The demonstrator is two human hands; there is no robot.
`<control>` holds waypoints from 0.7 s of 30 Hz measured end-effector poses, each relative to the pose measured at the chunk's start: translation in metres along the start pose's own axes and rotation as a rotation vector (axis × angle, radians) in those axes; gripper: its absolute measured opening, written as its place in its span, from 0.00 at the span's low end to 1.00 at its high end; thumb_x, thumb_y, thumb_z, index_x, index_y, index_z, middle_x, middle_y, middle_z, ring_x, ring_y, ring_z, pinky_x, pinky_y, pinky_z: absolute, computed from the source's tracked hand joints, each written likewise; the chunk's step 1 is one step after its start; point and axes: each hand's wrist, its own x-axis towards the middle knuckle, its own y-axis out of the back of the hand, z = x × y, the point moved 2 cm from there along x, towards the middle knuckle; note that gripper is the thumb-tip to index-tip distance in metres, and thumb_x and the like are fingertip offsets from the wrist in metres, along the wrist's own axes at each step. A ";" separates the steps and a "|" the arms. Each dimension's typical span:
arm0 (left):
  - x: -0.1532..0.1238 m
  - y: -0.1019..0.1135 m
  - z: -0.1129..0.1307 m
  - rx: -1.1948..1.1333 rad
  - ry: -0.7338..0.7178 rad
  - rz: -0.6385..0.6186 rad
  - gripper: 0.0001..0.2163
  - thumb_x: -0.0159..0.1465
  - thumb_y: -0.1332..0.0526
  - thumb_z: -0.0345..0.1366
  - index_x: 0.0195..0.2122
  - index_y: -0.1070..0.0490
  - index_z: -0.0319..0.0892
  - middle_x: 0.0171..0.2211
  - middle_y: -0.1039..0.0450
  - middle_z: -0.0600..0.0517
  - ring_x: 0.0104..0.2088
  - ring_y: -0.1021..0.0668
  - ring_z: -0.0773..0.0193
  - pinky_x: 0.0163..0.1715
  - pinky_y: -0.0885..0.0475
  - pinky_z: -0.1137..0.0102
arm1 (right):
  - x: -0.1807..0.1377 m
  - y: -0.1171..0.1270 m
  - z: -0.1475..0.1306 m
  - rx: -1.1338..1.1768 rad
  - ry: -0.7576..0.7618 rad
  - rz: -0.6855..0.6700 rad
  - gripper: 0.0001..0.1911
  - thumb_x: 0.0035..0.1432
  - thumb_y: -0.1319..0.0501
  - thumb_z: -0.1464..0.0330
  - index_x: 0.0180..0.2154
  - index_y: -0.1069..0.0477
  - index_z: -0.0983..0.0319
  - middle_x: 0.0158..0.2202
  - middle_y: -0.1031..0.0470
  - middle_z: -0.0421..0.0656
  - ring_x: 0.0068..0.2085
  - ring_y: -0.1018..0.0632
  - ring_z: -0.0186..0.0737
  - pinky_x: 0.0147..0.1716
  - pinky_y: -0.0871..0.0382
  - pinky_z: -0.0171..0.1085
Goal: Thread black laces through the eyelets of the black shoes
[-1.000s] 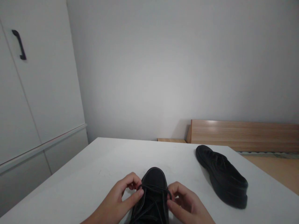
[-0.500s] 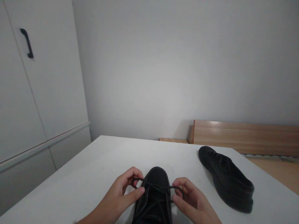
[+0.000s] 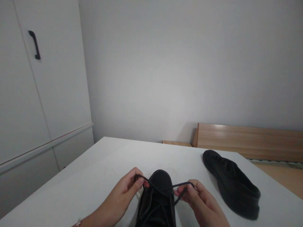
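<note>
A black lace-up shoe (image 3: 157, 201) stands on the white table (image 3: 99, 176) right in front of me, toe pointing away. My left hand (image 3: 125, 190) pinches one end of its black lace (image 3: 163, 188) at the shoe's left side. At the shoe's right side my right hand (image 3: 199, 198) pinches the other part of the lace. The lace is stretched between both hands above the toe. A second black shoe (image 3: 233, 183) lies on its side further right on the table, not touched.
A white cupboard (image 3: 42, 94) with a black handle (image 3: 35, 44) stands at the left. A plain white wall rises behind the table. A wooden bed frame (image 3: 248, 140) and wooden floor show at the right beyond the table's edge.
Both hands have drawn apart and lifted slightly, pulling the lace out taut over the shoe's toe. The view has shifted a little to the left.
</note>
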 end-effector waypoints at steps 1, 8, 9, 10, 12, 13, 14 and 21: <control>0.001 0.000 0.001 -0.083 -0.002 0.009 0.22 0.64 0.41 0.59 0.35 0.34 0.42 0.32 0.26 0.51 0.38 0.26 0.58 0.43 0.35 0.64 | 0.000 -0.001 -0.001 0.087 -0.006 0.025 0.22 0.56 0.33 0.46 0.34 0.26 0.59 0.33 0.22 0.44 0.40 0.23 0.45 0.46 0.31 0.42; 0.000 0.000 0.002 -0.268 0.138 0.071 0.25 0.58 0.36 0.63 0.32 0.38 0.45 0.17 0.50 0.65 0.16 0.45 0.72 0.19 0.39 0.73 | -0.002 -0.007 -0.004 -0.012 -0.095 0.001 0.27 0.54 0.33 0.44 0.33 0.33 0.60 0.19 0.49 0.29 0.20 0.50 0.27 0.20 0.58 0.32; 0.000 0.001 0.002 -0.163 0.142 0.057 0.25 0.57 0.37 0.63 0.33 0.37 0.44 0.18 0.50 0.65 0.16 0.45 0.72 0.18 0.44 0.74 | -0.002 -0.007 -0.004 -0.100 -0.102 -0.030 0.28 0.53 0.33 0.42 0.32 0.33 0.60 0.19 0.50 0.29 0.20 0.50 0.27 0.20 0.60 0.32; 0.000 0.001 0.002 -0.056 0.140 0.035 0.25 0.57 0.37 0.63 0.32 0.36 0.43 0.19 0.48 0.63 0.17 0.44 0.71 0.18 0.46 0.74 | -0.002 -0.008 -0.003 -0.174 -0.111 -0.068 0.30 0.51 0.33 0.41 0.31 0.33 0.61 0.20 0.49 0.30 0.21 0.50 0.27 0.20 0.61 0.33; -0.001 0.000 0.003 0.103 0.130 -0.029 0.24 0.59 0.37 0.60 0.29 0.35 0.41 0.21 0.44 0.60 0.22 0.41 0.70 0.21 0.47 0.73 | -0.002 -0.011 -0.001 -0.251 -0.145 -0.161 0.32 0.47 0.33 0.38 0.28 0.34 0.61 0.20 0.47 0.31 0.21 0.49 0.27 0.20 0.62 0.34; -0.001 -0.001 0.003 0.143 0.130 -0.065 0.23 0.60 0.37 0.58 0.28 0.35 0.41 0.22 0.44 0.59 0.24 0.41 0.68 0.23 0.47 0.73 | -0.003 -0.012 0.000 -0.255 -0.169 -0.206 0.33 0.45 0.33 0.37 0.27 0.34 0.61 0.20 0.46 0.31 0.21 0.49 0.27 0.20 0.62 0.34; -0.002 -0.002 0.003 0.162 0.140 -0.099 0.22 0.60 0.38 0.58 0.27 0.36 0.42 0.22 0.43 0.59 0.25 0.40 0.68 0.24 0.47 0.72 | -0.003 -0.014 0.000 -0.244 -0.194 -0.238 0.33 0.45 0.33 0.37 0.27 0.35 0.61 0.19 0.47 0.31 0.20 0.49 0.27 0.20 0.61 0.34; -0.002 0.001 0.009 0.133 0.150 -0.029 0.25 0.59 0.40 0.63 0.27 0.37 0.43 0.22 0.46 0.60 0.24 0.41 0.68 0.23 0.47 0.72 | 0.000 -0.004 -0.002 -0.167 -0.012 0.006 0.26 0.51 0.31 0.44 0.26 0.30 0.60 0.24 0.38 0.36 0.28 0.36 0.35 0.28 0.40 0.33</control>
